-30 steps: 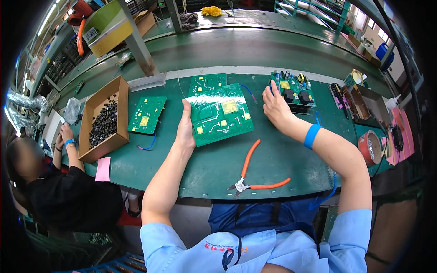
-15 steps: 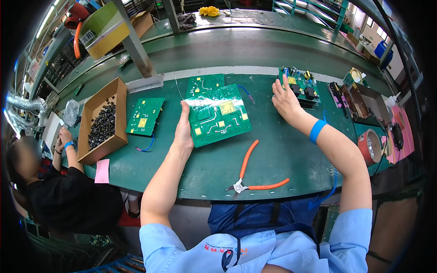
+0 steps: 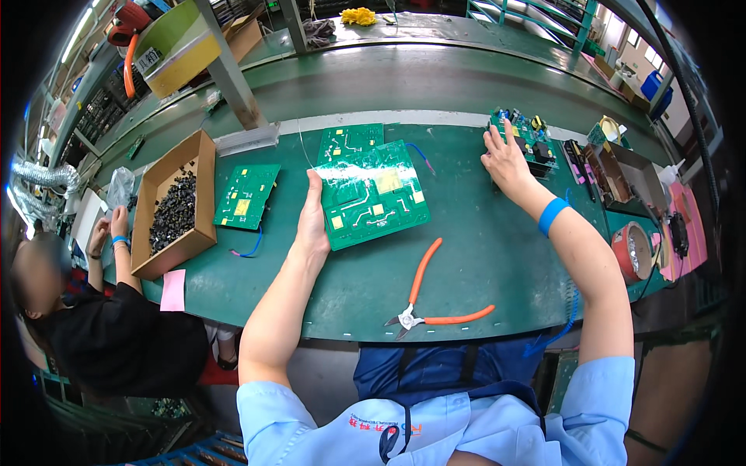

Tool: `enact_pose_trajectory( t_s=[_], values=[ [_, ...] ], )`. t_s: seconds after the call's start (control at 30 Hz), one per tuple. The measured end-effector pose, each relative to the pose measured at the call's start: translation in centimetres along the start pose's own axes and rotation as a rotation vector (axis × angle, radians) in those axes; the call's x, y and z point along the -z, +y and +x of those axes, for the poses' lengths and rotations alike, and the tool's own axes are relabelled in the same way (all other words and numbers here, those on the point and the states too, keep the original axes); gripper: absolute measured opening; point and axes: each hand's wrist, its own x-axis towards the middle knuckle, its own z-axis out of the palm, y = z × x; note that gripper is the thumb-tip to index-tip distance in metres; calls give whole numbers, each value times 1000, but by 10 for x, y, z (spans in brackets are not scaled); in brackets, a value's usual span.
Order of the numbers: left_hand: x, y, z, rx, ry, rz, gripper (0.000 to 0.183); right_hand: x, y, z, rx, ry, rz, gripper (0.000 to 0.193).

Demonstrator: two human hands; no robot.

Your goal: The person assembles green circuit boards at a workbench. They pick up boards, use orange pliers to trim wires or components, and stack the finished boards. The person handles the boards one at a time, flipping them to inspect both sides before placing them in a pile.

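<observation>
Shifted rightward, the populated board (image 3: 542, 145) is set near the far edge of the table (image 3: 342, 307), mostly rightward of the nearer right hand (image 3: 510, 163), fingers extended, grip indeterminable; solder-side board (image 3: 365, 203) clasped by left hand (image 3: 313, 224).

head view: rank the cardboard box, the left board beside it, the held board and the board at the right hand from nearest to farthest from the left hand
1. held board: touching the left hand
2. left board: left of that hand
3. cardboard box: farther left
4. board at the right hand: well right
</observation>
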Motion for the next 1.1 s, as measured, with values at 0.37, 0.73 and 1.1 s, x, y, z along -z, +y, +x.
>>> enact_pose_trajectory(
  t_s=[0.37,0.73,1.1],
  values=[
    [3,2,6,15,4,-48,65,28,-6,-32,-27,549,490,17],
    [13,9,12,-74,118,-54,67,100,-65,-92,721,239,1083,73],
    [22,13,13,-117,151,-177,57,95,-85,-46,534,515,1228,47]
  ],
)
